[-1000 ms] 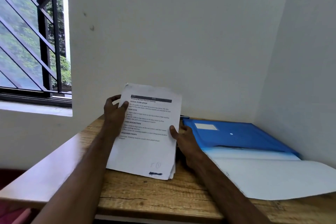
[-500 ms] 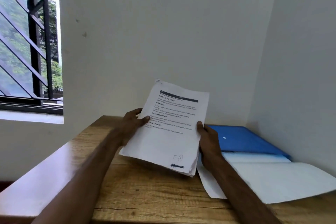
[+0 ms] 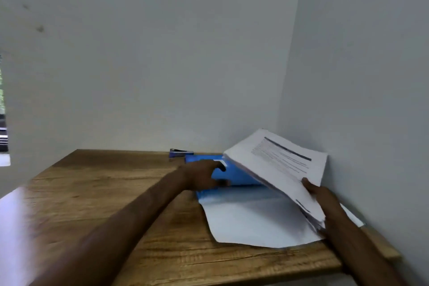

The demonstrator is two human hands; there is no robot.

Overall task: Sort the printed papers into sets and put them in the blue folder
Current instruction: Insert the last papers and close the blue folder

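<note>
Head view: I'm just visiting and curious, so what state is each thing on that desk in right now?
folder: open on the table, pale flap lying flat toward the person.
papers: one stack, raised and tilted over the folder.
right hand: gripping the papers' near edge.
left hand: touching the folder's blue part; grip blurred.
stapler: lying by the wall, untouched.

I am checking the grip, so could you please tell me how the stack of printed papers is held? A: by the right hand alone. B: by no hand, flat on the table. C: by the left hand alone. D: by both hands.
A: only the right hand grips the stack of printed papers, while the left hand is at the blue folder, off the sheets.
</note>
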